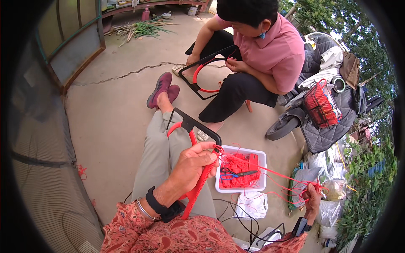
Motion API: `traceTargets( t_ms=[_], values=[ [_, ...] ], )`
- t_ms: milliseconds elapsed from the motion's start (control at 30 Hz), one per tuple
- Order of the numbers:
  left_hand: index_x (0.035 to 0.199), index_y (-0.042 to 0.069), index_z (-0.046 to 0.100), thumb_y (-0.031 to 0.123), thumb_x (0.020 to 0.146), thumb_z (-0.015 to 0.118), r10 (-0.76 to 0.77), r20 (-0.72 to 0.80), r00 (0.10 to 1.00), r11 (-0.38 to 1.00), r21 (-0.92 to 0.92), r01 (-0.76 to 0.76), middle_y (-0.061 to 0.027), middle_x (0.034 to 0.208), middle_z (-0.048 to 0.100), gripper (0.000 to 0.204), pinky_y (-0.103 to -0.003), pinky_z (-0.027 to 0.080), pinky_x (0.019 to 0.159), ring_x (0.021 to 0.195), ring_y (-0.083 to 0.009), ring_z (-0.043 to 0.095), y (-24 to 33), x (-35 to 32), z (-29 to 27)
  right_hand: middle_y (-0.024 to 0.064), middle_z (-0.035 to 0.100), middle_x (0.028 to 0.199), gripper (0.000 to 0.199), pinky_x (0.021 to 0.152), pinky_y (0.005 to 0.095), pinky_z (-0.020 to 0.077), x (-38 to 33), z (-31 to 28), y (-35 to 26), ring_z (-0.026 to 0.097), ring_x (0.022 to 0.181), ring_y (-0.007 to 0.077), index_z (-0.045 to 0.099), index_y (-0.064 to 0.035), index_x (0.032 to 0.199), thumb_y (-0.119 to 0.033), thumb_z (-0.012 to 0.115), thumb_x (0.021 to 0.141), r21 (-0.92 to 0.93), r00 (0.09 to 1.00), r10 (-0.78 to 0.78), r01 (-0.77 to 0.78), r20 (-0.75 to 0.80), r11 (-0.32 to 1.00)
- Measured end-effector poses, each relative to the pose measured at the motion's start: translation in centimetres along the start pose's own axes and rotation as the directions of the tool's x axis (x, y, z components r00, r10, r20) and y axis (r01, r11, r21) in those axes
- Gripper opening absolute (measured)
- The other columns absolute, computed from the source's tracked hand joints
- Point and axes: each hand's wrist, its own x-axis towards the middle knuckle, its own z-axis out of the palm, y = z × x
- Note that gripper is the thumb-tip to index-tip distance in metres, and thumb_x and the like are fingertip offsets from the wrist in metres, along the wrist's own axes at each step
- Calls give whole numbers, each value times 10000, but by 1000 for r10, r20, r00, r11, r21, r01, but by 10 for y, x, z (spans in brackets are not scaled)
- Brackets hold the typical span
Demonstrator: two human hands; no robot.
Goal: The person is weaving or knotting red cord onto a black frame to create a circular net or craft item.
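Observation:
My left hand (190, 166) is closed around a black frame (194, 122) that rests over my lap, one side of it wrapped in red cord. A curved red piece sits inside the frame. My right hand (312, 200), out to the right, pinches loops of thin red cord (276, 173). The cord stretches between my two hands, with loose strands hanging below. Beneath it stands a white plastic basin (262, 185) filled with tangled red strands. Scissors (240, 173) with blue-and-black handles lie on top of them.
Opposite sits a person in a pink shirt (270, 50), holding a similar black-and-red frame (196, 84). Black cables (249, 219) and a white plastic bag (252, 204) lie beside my legs. To the right are a scooter with a red basket (322, 105), sacks and plants. A screen panel (38, 160) borders the left.

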Motion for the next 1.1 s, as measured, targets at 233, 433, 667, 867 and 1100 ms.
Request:
traceTargets(
  t_ms=[233, 433, 667, 867, 1100],
  values=[
    [1195, -6, 449, 53, 912, 530, 34, -37, 999, 998, 54, -32, -122, 816, 599, 301, -309, 457, 585, 634, -189, 577, 0, -1, 1, -57, 407, 582, 238, 432, 230, 270, 37, 90, 82, 327, 460, 48, 631, 20, 1034, -179, 614, 904, -463, 995, 95, -69, 34, 884],
    [1207, -6, 444, 61, 911, 537, 17, -49, 999, 998, 56, -14, -127, 877, 603, 318, -305, 464, 591, 648, -196, 588, -1, 0, 7, -44, 467, 605, 221, 443, 210, 294, -4, 247, 59, 362, 484, 42, 631, 0, 1024, -172, 646, 886, 315, 905, 21, -170, 425, 934],
    [1228, -48, 432, 29, 898, 531, 71, -98, 993, 997, 21, -70, -108, 973, 598, 353, -283, 508, 670, 787, -157, 603, -9, 8, 7, 40, 659, 765, 236, 568, 211, 467, -13, 314, 18, 611, 666, 80, 601, 6, 1060, -107, 673, 867, 88, 905, -179, 157, 385, 984],
    [1229, -51, 439, 14, 897, 527, 64, -87, 994, 998, 22, -63, -113, 1008, 603, 349, -273, 510, 693, 815, -154, 597, -8, 7, 6, 35, 657, 796, 225, 577, 204, 477, -4, 311, 33, 566, 622, 57, 592, 11, 1016, -166, 650, 890, 68, 921, -58, 34, 385, 997],
    [1214, -44, 454, 27, 894, 554, 35, -56, 998, 999, -36, -38, -90, 919, 584, 342, -281, 490, 583, 694, -158, 587, -6, 3, 2, 6, 581, 706, 101, 473, 194, 316, -27, 256, 30, 444, 553, 31, 594, -16, 864, -77, 657, 814, 120, 818, 130, -236, 561, 964]
  ],
)
